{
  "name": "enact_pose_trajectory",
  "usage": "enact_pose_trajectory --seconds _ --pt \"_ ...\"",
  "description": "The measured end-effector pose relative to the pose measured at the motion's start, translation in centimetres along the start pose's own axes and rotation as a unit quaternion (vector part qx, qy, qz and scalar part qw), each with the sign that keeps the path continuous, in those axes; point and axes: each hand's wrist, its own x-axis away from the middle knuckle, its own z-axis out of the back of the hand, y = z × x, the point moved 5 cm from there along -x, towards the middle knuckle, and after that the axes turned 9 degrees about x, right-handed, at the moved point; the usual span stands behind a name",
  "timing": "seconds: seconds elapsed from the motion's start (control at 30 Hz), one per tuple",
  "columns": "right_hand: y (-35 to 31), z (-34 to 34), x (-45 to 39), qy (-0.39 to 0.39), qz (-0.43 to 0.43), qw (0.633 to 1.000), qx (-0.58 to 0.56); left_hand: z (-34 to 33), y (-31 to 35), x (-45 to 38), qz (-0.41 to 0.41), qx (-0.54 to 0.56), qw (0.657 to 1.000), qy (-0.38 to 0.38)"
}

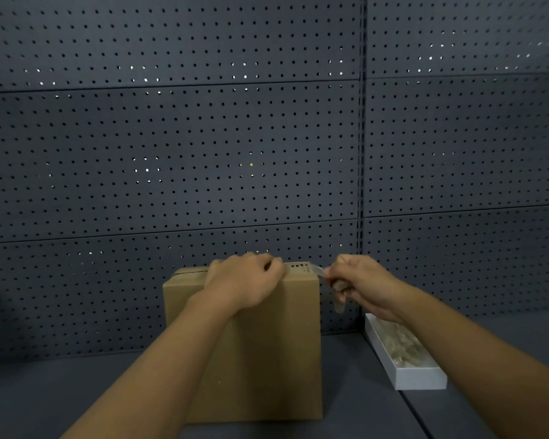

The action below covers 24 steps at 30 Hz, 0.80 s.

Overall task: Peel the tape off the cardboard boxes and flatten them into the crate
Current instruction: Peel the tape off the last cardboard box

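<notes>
A: Where is the box [254, 343], relative to the hands?

B: It stands upright on the dark table [61, 391], at about 6 o'clock in the view, low and centred. Both hands meet at its top edge, reaching in from the bottom corners.

A: What is the left hand [244, 283] doing?

B: It lies over the top near edge of the box, toward 11 o'clock of the box face, fingers curled over the rim and holding the box there.

A: And the right hand [358, 283]?

B: It sits just off the box's top right corner, at 1 o'clock. Its fingers pinch a strip of clear tape [318, 270] that runs from the box top to the fingertips. More crumpled tape hangs below that hand.

A: How many things are there?

B: One box, two hands, one strip of tape being held. One white tray [422, 380] lies at 4 o'clock, well apart from the box, with a heap of clear crumpled tape in it; I cannot count the pieces. A dark pegboard [171, 137] fills everything behind.
</notes>
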Motion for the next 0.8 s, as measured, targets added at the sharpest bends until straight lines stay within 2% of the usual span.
enact_pose_trajectory --seconds 0.17,0.23,0.33,0.43,0.53,0.63,0.7,0.8 --pt "1.9 0.0 0.8 0.021 -0.022 0.999 -0.043 -0.1 0.0 0.0 -0.004 0.001 1.0 -0.005" --pt "1.5 0.2 0.5 0.04 -0.009 0.992 -0.117 0.0 0.1 0.0 0.0 -0.001 1.0 -0.005" --pt "0.6 0.8 0.3 0.036 0.006 0.958 -0.285 0.0 -0.1 0.3 -0.005 0.002 1.0 -0.001" --pt "1.3 0.8 0.2 0.013 -0.007 0.939 -0.344 0.0 -0.3 0.5 -0.007 0.007 1.0 -0.002" --pt "2.5 1.1 0.1 0.009 -0.027 0.953 -0.302 0.0 -0.4 0.5 -0.006 0.007 1.0 -0.007" --pt "3.3 1.1 0.5 0.016 -0.049 0.991 -0.124 0.0 -0.2 0.6 -0.01 0.005 1.0 -0.012" --pt "3.1 0.3 0.8 0.025 -0.036 0.999 -0.026 0.0 -0.1 0.5 -0.009 0.003 1.0 -0.012" --pt "2.1 -1.0 0.7 0.039 -0.002 0.999 0.005 0.0 -0.2 0.5 -0.01 0.004 1.0 -0.017"
